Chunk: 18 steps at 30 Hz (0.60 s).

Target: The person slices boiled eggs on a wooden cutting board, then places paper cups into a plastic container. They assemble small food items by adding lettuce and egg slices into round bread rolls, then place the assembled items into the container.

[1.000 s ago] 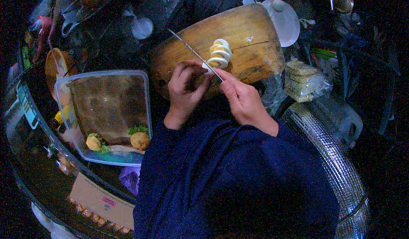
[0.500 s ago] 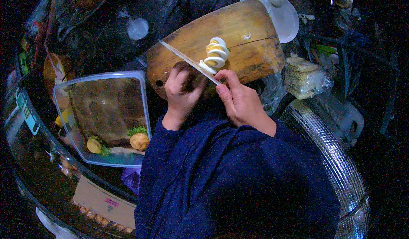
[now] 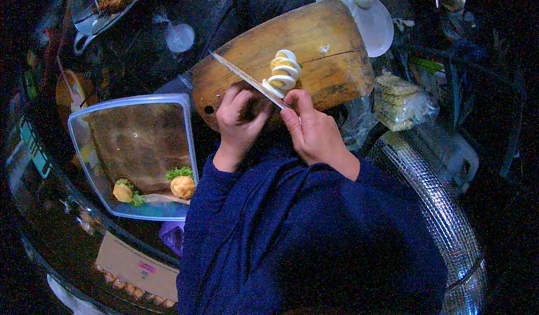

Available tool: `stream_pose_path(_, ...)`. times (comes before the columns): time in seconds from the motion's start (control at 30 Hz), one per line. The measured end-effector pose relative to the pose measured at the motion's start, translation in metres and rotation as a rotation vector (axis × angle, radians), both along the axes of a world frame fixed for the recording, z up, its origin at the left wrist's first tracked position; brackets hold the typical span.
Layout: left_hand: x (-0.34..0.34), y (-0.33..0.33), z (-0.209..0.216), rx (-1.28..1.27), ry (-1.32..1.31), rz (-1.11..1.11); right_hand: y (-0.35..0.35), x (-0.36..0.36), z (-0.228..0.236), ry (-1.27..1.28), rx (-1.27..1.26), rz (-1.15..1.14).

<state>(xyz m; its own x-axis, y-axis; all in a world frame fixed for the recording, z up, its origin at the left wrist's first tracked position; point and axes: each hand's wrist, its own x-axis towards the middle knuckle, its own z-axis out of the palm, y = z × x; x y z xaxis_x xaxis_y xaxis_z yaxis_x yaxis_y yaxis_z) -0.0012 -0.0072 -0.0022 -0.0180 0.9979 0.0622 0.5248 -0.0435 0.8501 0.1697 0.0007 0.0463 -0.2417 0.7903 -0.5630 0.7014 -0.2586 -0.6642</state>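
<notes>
A wooden cutting board (image 3: 331,34) lies slanted in front of me. Sliced boiled egg (image 3: 285,68), white with yellow yolk, leans in a row on it. A knife (image 3: 242,71) crosses the board's near side, its tip toward the upper left and its blade beside the nearest egg slice. My right hand (image 3: 321,134) pinches the knife at its lower right end. Left of it, my left hand (image 3: 240,121) is closed, fingers curled in below the blade; anything between them is hidden in shadow.
Left stands a clear plastic container (image 3: 193,141) with small filled buns (image 3: 182,187) and green leaves. A white plate (image 3: 377,26) sits behind the board, a bag of pale flat pieces (image 3: 400,104) right. A pan of browned food (image 3: 115,1) is at upper left, a cardboard piece (image 3: 132,264) lower left.
Both hands and the knife hold nearly the same place, with only a slight shift. The pan at the upper left now shows more brightly.
</notes>
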Motion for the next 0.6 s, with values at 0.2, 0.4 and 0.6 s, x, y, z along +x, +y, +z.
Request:
stream_pose_path(0.2,-0.0004,0.0009,-0.0016,0.035,0.015,-0.019,0.0002,-0.0018,-0.0014,-0.03,-0.002,0.022)
stream_pose_path(0.4,0.0009,0.002,-0.0036,0.087,0.01,-0.016,0.0027,-0.0042,-0.0026,-0.075,0.031,0.045)
stream_pose_path(0.6,0.0016,0.0029,-0.0024,0.099,0.047,-0.013,0.0049,-0.0053,-0.0053,-0.144,0.076,0.086)
